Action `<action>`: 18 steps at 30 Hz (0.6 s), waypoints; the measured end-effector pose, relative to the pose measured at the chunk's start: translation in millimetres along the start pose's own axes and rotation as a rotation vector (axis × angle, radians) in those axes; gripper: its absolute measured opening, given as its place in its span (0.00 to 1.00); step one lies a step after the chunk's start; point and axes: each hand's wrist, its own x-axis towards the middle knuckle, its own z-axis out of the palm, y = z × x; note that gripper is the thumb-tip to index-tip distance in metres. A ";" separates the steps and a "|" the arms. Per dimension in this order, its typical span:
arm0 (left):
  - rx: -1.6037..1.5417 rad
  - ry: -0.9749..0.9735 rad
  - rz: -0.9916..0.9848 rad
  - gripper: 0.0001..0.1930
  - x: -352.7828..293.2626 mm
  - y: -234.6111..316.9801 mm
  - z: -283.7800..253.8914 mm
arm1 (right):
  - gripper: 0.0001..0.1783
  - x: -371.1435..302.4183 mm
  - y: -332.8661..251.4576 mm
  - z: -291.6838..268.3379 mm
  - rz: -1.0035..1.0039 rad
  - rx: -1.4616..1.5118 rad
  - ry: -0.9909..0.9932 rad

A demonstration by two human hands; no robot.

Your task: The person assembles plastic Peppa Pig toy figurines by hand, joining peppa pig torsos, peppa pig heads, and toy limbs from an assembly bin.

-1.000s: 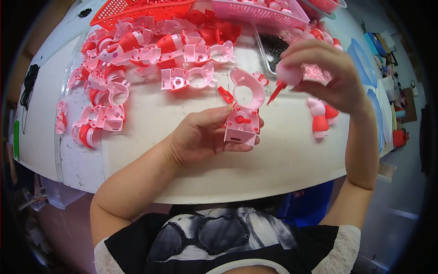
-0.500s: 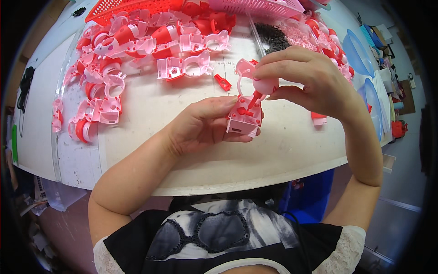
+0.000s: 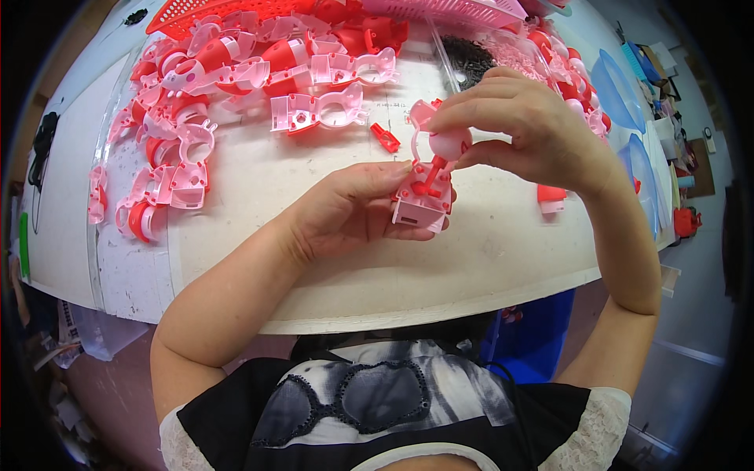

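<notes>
My left hand (image 3: 357, 206) grips a pink plastic toy housing (image 3: 420, 213), its thumb on the upper left edge and its fingers underneath. The housing is tilted so its inside shows, with small red pegs and a ring-shaped upper part. My right hand (image 3: 534, 129) pinches a round pink ball-shaped part (image 3: 449, 144) between thumb and fingers. A red stem (image 3: 432, 177) runs down from that ball, and its lower end sits in the housing. Just beyond, a small red plastic piece (image 3: 385, 138) lies on the table near a pink half-shell (image 3: 318, 111).
Many pink and red toy parts (image 3: 188, 82) are heaped along the left and back. A red basket (image 3: 228, 14) and a pink basket (image 3: 444, 11) stand behind. A clear tray holds black screws or similar small pieces (image 3: 467, 61). Blue bowls (image 3: 616, 90) are at the right.
My right hand and the ball part have shifted slightly left and down, closer over the housing. My left hand keeps its grip on the housing, almost unmoved.
</notes>
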 end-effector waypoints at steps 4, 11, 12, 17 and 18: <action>-0.030 -0.019 0.002 0.30 1.7 -0.6 -2.1 | 0.18 0.1 3.4 4.3 -0.049 -0.008 0.035; -0.053 -0.001 -0.013 0.30 3.4 1.7 -3.5 | 0.17 -3.7 6.6 8.4 -0.106 -0.054 0.117; -0.048 -0.039 -0.020 0.30 4.7 2.2 -4.7 | 0.17 -3.6 7.7 9.9 -0.138 -0.050 0.136; -0.066 -0.070 -0.015 0.29 3.0 1.5 -8.0 | 0.17 -3.4 11.3 13.9 -0.118 0.009 0.137; -0.068 -0.049 -0.017 0.29 2.3 3.0 -6.6 | 0.18 -4.5 12.3 14.3 -0.084 0.051 0.132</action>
